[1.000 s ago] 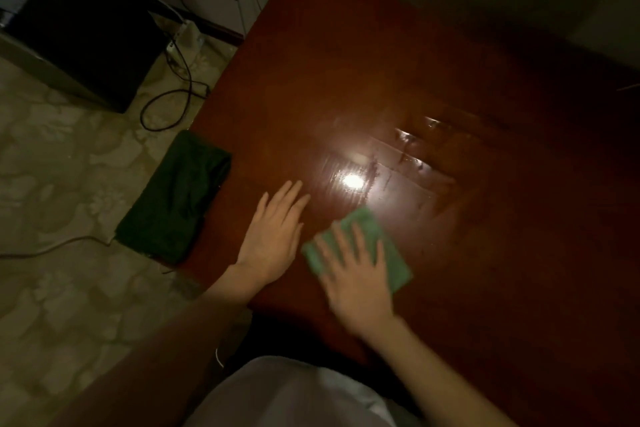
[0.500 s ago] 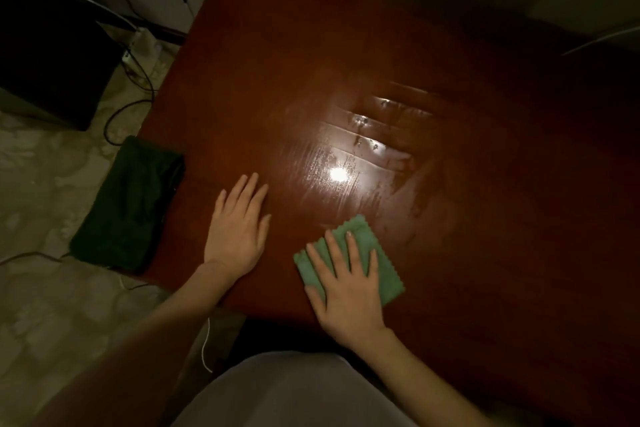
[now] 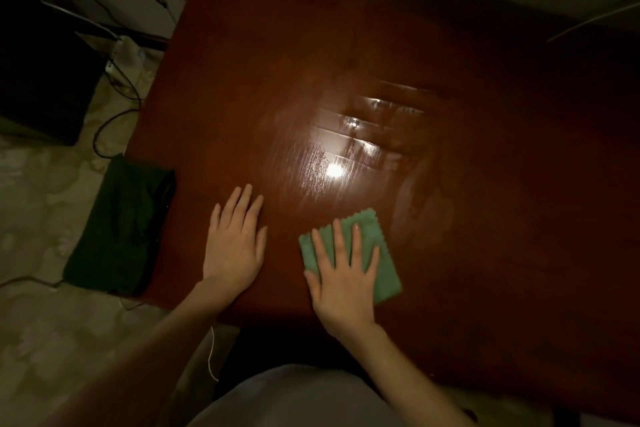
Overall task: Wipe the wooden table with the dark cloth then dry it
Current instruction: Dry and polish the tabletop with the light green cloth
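Right hand point(image 3: 341, 282) fingers straight and spread, pressing green cloth point(image 3: 382, 265) flat near table point(image 3: 485, 253) near edge. Wet streaks point(image 3: 367, 135) lie at 12 o'clock from fingertips. Left hand point(image 3: 233, 246) flat, empty. Dark cloth point(image 3: 121, 225) hangs at 9 o'clock edge, nearer left hand.

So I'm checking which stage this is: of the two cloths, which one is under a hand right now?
The light green cloth, pressed flat on the wooden table by the right hand. The dark green cloth hangs untouched over the table's left edge.
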